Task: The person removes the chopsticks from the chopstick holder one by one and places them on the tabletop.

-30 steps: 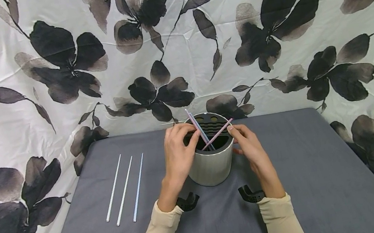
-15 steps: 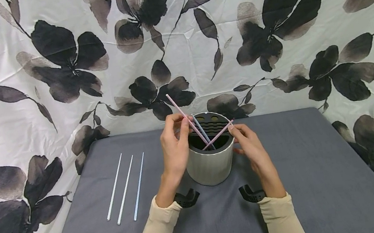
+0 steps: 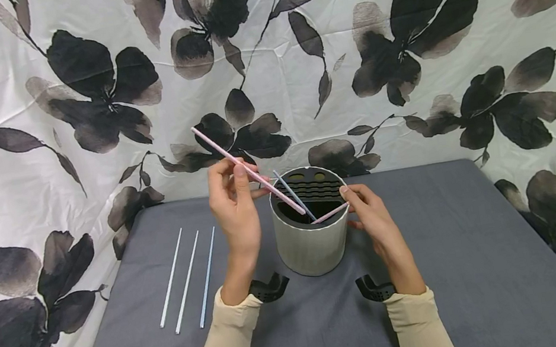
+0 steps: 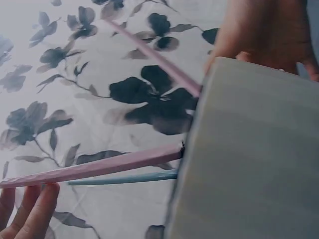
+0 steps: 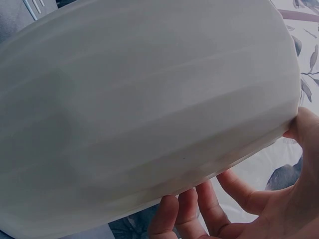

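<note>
A pale round holder (image 3: 316, 246) with a black slotted top stands upright on the table. My left hand (image 3: 234, 204), left of it, pinches a pink straw (image 3: 275, 191) that slants up to the left, its lower end over the holder's opening. In the left wrist view the fingers (image 4: 42, 211) touch this straw near its outer end. A blue straw (image 3: 288, 187) leans in the opening. Another pink straw (image 3: 330, 213) lies low across the front, its end at the right rim. My right hand (image 3: 376, 218) grips the holder's right side, thumb at the rim, fingertips (image 5: 169, 209) against the wall.
Two whitish straws (image 3: 171, 276) and a light blue straw (image 3: 208, 277) lie side by side on the grey cloth-covered table (image 3: 464, 265), left of the left arm. A flowered curtain (image 3: 317, 41) hangs behind the table's far edge.
My left hand has moved left and up, drawing the pink straw out and tilting it left. The other pink straw has sunk lower at the right rim. The right hand has stayed put.
</note>
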Motion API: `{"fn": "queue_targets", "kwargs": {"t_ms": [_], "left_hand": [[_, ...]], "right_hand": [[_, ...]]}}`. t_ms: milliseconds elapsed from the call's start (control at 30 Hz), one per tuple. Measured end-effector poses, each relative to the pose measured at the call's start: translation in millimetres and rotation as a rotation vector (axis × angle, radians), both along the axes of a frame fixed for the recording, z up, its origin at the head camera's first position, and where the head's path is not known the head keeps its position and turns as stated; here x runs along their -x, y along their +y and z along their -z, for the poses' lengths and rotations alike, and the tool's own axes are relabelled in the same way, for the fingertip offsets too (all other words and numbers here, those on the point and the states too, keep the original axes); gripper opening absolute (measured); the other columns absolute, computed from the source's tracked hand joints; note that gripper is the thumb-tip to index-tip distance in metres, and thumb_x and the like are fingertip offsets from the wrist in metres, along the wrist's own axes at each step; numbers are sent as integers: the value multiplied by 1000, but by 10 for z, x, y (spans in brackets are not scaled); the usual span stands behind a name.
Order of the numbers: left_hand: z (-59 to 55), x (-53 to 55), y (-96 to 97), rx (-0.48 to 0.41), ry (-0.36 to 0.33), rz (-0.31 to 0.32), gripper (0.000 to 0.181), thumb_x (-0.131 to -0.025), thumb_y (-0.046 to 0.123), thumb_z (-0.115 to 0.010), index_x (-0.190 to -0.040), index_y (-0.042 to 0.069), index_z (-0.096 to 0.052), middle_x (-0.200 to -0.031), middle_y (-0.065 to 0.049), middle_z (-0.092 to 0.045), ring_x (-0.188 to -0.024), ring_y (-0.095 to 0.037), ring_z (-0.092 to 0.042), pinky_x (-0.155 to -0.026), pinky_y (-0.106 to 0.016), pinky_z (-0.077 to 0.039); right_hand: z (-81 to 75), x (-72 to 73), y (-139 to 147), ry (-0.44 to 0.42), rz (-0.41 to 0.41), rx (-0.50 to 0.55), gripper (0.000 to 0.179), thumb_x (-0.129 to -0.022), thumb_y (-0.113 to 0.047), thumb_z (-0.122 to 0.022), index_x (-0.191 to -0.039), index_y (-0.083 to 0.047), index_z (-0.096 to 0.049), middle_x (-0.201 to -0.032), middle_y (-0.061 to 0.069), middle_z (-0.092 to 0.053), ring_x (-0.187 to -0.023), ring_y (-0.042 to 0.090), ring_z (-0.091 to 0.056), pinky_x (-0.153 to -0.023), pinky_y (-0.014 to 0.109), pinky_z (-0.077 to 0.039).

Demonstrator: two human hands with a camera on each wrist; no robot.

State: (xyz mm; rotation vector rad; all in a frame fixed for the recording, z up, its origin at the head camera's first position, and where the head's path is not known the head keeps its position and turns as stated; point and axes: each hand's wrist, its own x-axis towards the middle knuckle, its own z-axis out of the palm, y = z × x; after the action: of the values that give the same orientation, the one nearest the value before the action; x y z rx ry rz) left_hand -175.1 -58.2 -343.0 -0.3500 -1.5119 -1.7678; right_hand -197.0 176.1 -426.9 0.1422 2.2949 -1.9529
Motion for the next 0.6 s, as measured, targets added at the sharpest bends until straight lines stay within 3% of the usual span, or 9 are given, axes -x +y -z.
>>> {"fn": "queue_targets", "kwargs": {"t_ms": [133,300,467,600], "left_hand": [[-76,-35,-71,-69,62,-9,18,-110,12,-52,-116,-5,-56,-95,-4,-66,-70,-25,-73,-57,-37,-64],[-128,-85,-171,-85,61,-22,13,-109,11,-53,-116,1,-58,-95,-5,-65,-68,-23,-72,-55,-34,-63],[-115,-108,-280,-73,16,-26,16,-109,12,-54,-117,-1,-60,-95,-7,-64,-69,-18,-70,-54,-32,-62],[-33,-119,-393,-23,-107,-13,26,-108,14,-57,-119,-9,-59,-93,-7,-63,-69,-14,-69,-53,-30,-61]], "right_hand": [[-1,3,-1,2,0,0,59,-104,-57,-55,-144,-14,-53,-131,8,-52,-113,21,-50,-99,48,-55],[9,11,-4,-1,5,0,60,-104,-58,-55,-144,-14,-53,-132,9,-53,-113,21,-50,-99,46,-55],[13,11,0,3,12,-5,59,-104,-57,-54,-144,-13,-54,-130,9,-53,-112,21,-51,-96,42,-55],[16,18,4,2,12,-7,60,-104,-58,-54,-144,-14,-53,-130,8,-53,-112,21,-51,-95,40,-55]]}}
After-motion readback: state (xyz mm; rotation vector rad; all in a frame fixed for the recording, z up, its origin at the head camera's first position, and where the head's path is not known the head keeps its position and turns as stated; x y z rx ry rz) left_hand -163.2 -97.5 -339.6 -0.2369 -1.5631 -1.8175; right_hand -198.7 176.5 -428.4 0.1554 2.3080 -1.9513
